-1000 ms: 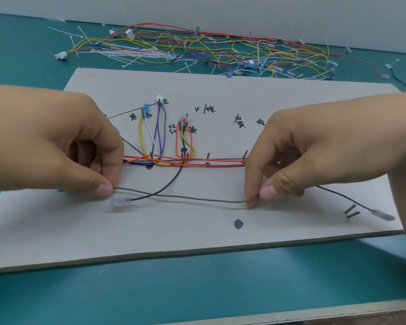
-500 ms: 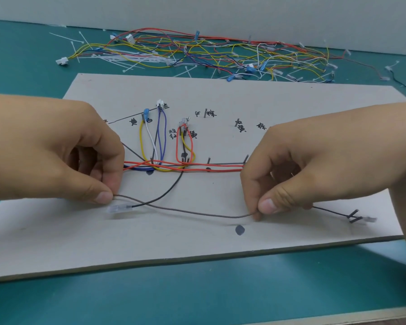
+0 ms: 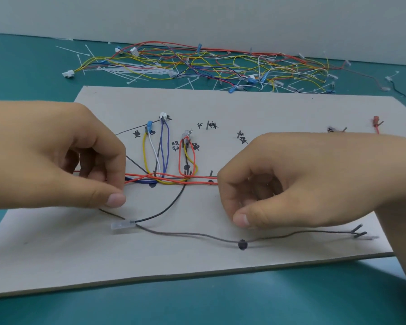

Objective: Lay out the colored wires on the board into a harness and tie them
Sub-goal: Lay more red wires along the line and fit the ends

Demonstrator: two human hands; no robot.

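On board [image 3: 291, 113] at 9 o'clock, pinches brown wire [image 3: 197, 235] with left hand [image 3: 56, 160]; clenches right hand [image 3: 291, 184], empty, at 3 o'clock.

The teal table [image 3: 220, 301] carries a flat grey board [image 3: 56, 254] towards its near edge. Behind the board, close to the wall, lies a tangled pile of loose coloured wires [image 3: 220, 66], with white cable ties [image 3: 136, 71] scattered among it and to its left.
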